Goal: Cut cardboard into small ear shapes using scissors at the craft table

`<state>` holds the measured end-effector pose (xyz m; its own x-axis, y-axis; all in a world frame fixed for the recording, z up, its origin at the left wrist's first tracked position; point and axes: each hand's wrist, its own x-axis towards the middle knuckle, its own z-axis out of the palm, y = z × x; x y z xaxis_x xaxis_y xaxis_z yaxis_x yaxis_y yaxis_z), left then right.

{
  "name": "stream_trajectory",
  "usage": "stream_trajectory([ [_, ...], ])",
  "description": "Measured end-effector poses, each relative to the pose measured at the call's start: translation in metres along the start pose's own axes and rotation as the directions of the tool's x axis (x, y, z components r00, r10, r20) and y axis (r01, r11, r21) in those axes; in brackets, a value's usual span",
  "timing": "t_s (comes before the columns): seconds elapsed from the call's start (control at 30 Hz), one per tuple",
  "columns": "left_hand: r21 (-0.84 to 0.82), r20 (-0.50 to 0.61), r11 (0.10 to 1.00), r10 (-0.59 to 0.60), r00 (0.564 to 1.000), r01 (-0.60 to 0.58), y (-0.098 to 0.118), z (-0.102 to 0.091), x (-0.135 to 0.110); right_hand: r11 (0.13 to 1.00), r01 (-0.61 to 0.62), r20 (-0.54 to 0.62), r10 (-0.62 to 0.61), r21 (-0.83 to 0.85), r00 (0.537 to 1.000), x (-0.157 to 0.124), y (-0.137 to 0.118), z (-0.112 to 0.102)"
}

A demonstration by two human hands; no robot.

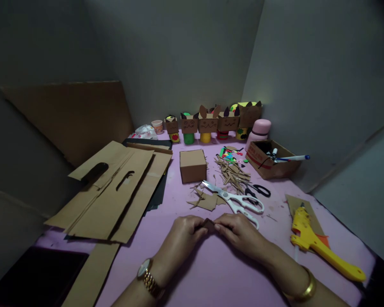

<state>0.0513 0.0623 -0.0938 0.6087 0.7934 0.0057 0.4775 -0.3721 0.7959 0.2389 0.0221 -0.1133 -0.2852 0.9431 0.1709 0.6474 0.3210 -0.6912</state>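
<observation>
Between my hands is a small dark brown cardboard piece (209, 224), low over the pink tabletop. My left hand (188, 232) pinches its left side, thumb and fingers pressed together. On the other side, my right hand (237, 232) grips it in the same way. Just beyond lie white-handled scissors (232, 199), blades pointing away to the left, partly over cardboard offcuts (205, 200). A plain closed cardboard box (193, 166) stands farther back.
Flattened cardboard (115, 196) covers the left side. At right are a yellow glue gun (320, 247), black-handled scissors (260, 190), an open box of pens (269, 164) and a pink bottle (259, 130). Cardboard strips (233, 172) lie mid-table; several box-headed animal figures (208, 124) line the back.
</observation>
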Motion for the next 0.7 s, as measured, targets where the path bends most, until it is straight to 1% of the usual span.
stream_trajectory([
  [0.17, 0.030, 0.000, 1.000, 0.006, 1.000, -0.006, 0.0014, -0.0006, -0.0001, 0.999, -0.018, -0.007, 0.019, 0.035, 1.000, -0.0010, -0.0005, 0.0002],
  [0.23, 0.037, -0.009, 0.999, 0.026, 1.000, -0.026, 0.0030, -0.0006, -0.0009, 0.998, -0.020, 0.001, 0.020, 0.061, 1.000, -0.0015, -0.0010, 0.0004],
  [0.33, 0.059, -0.032, 0.996, 0.070, 0.997, -0.068, 0.0046, -0.0002, -0.0021, 0.991, -0.027, 0.009, 0.026, 0.128, 1.000, -0.0017, -0.0017, 0.0016],
  [0.43, 0.038, -0.032, 0.998, 0.057, 0.998, -0.055, 0.0039, -0.0001, -0.0017, 0.970, -0.062, -0.005, 0.065, 0.235, 0.998, -0.0009, -0.0017, 0.0033],
  [0.5, -0.052, -0.036, 0.998, 0.040, 0.999, -0.042, 0.0030, -0.0003, -0.0004, 0.932, -0.109, -0.010, 0.120, 0.347, 0.993, 0.0001, -0.0013, 0.0036],
  [0.6, -0.271, -0.069, 0.962, 0.001, 0.998, -0.019, 0.0029, -0.0004, 0.0017, 0.816, -0.198, 0.040, 0.211, 0.542, 0.977, 0.0012, -0.0009, 0.0020],
  [0.63, -0.362, -0.062, 0.932, -0.034, 0.998, 0.010, 0.0033, -0.0001, 0.0024, 0.771, -0.224, 0.064, 0.233, 0.596, 0.970, 0.0014, -0.0010, 0.0012],
  [0.7, -0.535, -0.003, 0.841, -0.102, 0.995, 0.085, 0.0045, 0.0012, 0.0032, 0.690, -0.259, 0.100, 0.262, 0.676, 0.960, 0.0016, -0.0015, -0.0003],
])
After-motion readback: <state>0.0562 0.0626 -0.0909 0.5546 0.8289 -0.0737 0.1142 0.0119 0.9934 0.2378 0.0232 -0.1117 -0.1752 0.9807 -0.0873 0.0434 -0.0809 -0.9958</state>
